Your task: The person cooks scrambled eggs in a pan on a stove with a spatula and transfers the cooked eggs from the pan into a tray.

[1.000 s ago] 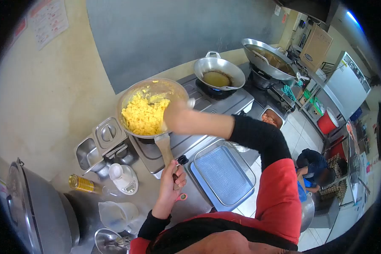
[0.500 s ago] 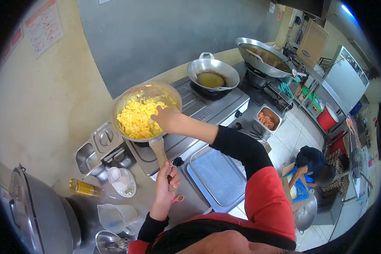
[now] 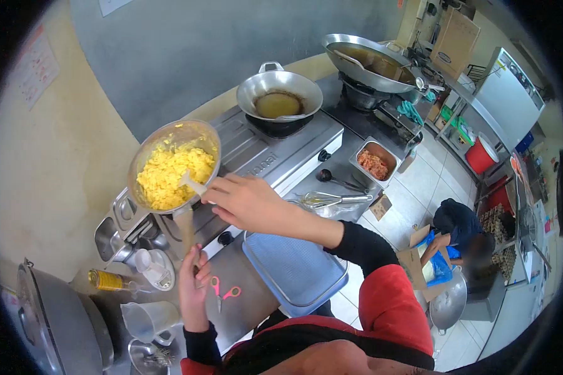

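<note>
A frying pan (image 3: 139,150) full of yellow scrambled eggs (image 3: 172,174) sits at the left end of the stove. My left hand (image 3: 195,290) is closed around the end of the pan's long handle (image 3: 186,228). Above the near rim, my right hand (image 3: 247,203) grips a pale spatula (image 3: 197,186), its blade against the eggs. The fingers partly cover the spatula's handle. Pink-handled scissors (image 3: 218,289) lie on the counter beside my left hand. Below my right forearm is a wire rack in a blue tray (image 3: 294,272).
A wok with oil (image 3: 279,87) stands on the other burner, with a larger wok (image 3: 372,62) behind. Whisk (image 3: 331,200), ladle (image 3: 325,176) and a meat container (image 3: 375,161) lie right. Scale (image 3: 159,272), jug (image 3: 147,319) and large pot (image 3: 62,319) stand left. A person (image 3: 456,225) bends over a box.
My right hand has drawn back from over the eggs to the near rim, showing more of the spatula. My left hand stays on the pan handle. The view has shifted.
</note>
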A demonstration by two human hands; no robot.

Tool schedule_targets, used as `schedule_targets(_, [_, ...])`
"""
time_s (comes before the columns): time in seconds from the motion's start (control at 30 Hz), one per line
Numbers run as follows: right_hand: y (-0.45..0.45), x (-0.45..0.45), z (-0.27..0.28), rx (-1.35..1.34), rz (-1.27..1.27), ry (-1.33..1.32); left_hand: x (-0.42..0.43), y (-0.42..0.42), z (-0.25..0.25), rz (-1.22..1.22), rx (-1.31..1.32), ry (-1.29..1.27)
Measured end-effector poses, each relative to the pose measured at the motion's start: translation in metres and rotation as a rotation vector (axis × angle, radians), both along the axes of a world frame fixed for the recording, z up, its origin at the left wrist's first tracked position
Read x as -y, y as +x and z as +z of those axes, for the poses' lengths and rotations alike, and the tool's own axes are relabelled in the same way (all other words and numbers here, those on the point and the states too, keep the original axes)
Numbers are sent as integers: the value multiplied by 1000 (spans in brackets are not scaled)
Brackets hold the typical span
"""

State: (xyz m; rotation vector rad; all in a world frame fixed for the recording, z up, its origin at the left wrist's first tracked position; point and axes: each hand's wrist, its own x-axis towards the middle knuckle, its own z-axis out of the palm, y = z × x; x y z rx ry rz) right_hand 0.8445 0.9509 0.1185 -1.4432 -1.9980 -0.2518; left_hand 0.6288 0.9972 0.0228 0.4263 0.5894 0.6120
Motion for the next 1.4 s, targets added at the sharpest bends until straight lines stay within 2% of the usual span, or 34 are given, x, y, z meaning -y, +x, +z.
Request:
schedule_targets(0.03, [11,10,-2,-55,30,-13,1,0,1,11,-6,-1])
schedule_targets(0.17, [64,57,-19,-151,98,-112,2,0,1,44,-376,309])
schedule_targets(0.3, [131,109,-69,-236,161,-204,5,8,28,-61,-895,691])
schedule_targets(0.37, [158,139,-98,-370,93,-371,10,14,35,-52,-1140,779])
schedule_targets(0.4, [169,153,-114,-383,115,-373,15,22,38,-41,-1164,769])
schedule_targets(0.47, [184,178,-142,-537,64,-530,22,38,47,-48,-1519,815])
schedule_targets(0.5, [187,189,-152,-546,78,-529,20,34,36,-43,-1535,811])
schedule_targets(0.57, [192,211,-169,-720,53,-693,11,16,0,117,-1974,1426])
schedule_targets(0.6, [193,219,-176,-723,65,-695,14,22,5,118,-1988,1419])
schedule_targets(0.67, [192,230,-186,-746,69,-676,16,35,19,114,-1821,1167])
schedule_targets(0.7, [193,233,-187,-751,78,-676,19,38,20,115,-1832,1165])
schedule_targets(0.77, [194,237,-188,-736,132,-755,19,40,17,259,-1758,1060])
schedule_targets(0.9, [196,233,-191,-698,220,-757,18,36,15,285,-1747,1120])
schedule_targets(0.97, [200,230,-184,-683,242,-761,21,43,20,294,-1752,965])
schedule_targets(1.07, [204,227,-181,-655,259,-784,20,40,18,308,-1736,977])
schedule_targets(1.17, [208,225,-185,-640,273,-761,30,63,38,272,-1736,904])
schedule_targets(1.27, [212,223,-192,-639,289,-719,21,43,17,368,-1708,990])
schedule_targets(1.4, [215,218,-193,-616,282,-743,24,49,21,383,-1698,943])
